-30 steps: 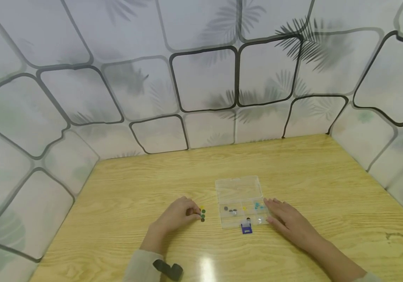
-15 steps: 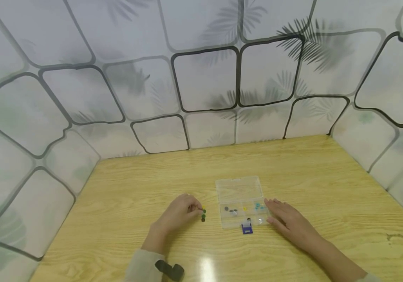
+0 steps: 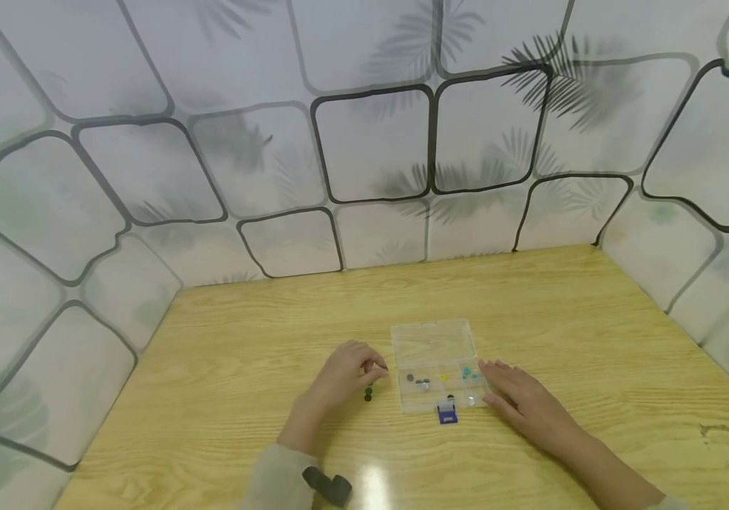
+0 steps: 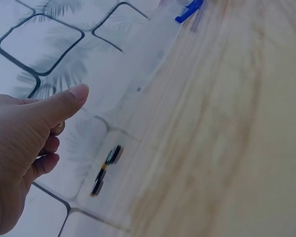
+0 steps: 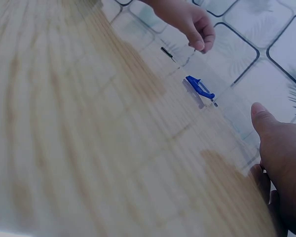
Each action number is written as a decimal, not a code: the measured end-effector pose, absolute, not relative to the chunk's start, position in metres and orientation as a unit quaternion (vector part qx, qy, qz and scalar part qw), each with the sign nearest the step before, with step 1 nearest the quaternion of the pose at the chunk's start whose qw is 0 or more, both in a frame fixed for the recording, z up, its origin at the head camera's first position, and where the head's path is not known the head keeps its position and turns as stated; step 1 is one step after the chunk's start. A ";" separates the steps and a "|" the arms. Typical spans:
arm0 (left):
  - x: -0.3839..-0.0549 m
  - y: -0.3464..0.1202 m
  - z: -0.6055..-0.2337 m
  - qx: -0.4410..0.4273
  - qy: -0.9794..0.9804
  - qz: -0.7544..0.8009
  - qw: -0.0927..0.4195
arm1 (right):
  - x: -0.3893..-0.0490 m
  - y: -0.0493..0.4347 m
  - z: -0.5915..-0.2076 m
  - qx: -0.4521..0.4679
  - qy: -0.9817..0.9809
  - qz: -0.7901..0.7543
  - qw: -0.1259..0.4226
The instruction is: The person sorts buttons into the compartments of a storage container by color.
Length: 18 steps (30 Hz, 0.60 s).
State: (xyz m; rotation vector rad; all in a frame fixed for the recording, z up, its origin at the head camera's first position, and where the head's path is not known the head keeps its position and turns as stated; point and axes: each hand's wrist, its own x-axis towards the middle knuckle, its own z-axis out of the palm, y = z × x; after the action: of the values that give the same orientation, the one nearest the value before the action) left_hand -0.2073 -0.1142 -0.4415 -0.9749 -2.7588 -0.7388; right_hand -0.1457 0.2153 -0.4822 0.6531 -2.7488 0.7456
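My left hand (image 3: 346, 372) hovers just left of a clear plastic box (image 3: 433, 341), pinching what seems to be a small dark disc between thumb and forefinger. The piece is too small to see well. Below that hand, a short row of small green and dark discs (image 3: 368, 394) lies on the table, partly covered by the fingers; the left wrist view shows the discs (image 4: 107, 168) too. My right hand (image 3: 526, 400) lies beside the box with fingers extended, its fingertips at the right edge. Inside the divided box are dark discs (image 3: 423, 382), a yellow piece (image 3: 443, 377) and turquoise pieces (image 3: 467, 372).
The box's lid is folded back away from me, and its blue latch (image 3: 447, 416) sticks out at the front. A wood-grain table (image 3: 262, 326) extends around the box. Patterned panels (image 3: 377, 149) enclose it at the back and sides.
My left hand has lifted from the disc row and moved right toward the box, with a small dark piece in its pinch. The right hand and the box have stayed put.
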 end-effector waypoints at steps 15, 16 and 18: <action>-0.211 -0.079 -0.447 -0.367 -0.895 -0.236 0.096 | -0.146 0.215 -0.482 0.226 -0.932 0.259 0.113; -0.211 -0.078 -0.447 -0.367 -0.894 -0.236 0.098 | -0.145 0.215 -0.482 0.226 -0.932 0.260 0.113; -0.211 -0.077 -0.447 -0.367 -0.894 -0.237 0.100 | -0.145 0.215 -0.482 0.226 -0.932 0.261 0.114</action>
State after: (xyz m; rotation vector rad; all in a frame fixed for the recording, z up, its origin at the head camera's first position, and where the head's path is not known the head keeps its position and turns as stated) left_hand -0.2107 -0.0770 -0.4465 -1.0851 -2.6428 -0.7022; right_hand -0.1453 0.2153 -0.4815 0.6637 -2.7313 0.7644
